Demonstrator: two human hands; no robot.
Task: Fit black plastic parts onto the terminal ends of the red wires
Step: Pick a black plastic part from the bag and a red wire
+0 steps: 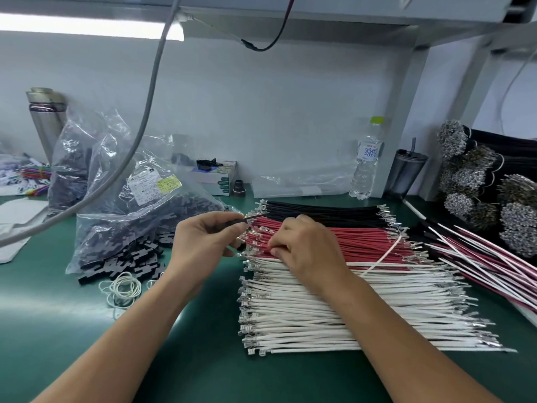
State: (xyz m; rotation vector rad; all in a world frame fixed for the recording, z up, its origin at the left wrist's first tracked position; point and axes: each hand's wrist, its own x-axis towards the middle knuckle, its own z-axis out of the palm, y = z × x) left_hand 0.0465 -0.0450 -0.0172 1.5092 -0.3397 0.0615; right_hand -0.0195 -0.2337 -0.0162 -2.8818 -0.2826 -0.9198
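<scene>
Over the green desk (186, 359) the left hand (203, 242) pinches a thin wire, the right hand (305, 248) picks at limp, light red wires (363, 245), best gripped near the terminals.

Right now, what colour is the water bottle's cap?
Light green; the bottle cap shows best in the head view, against the back wall.

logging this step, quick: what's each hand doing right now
Left hand: fingers curled, pinching a thin dark wire with a metal tip.
Right hand: fingers curled down into the red wires; whether it grips one cannot be told.
</scene>
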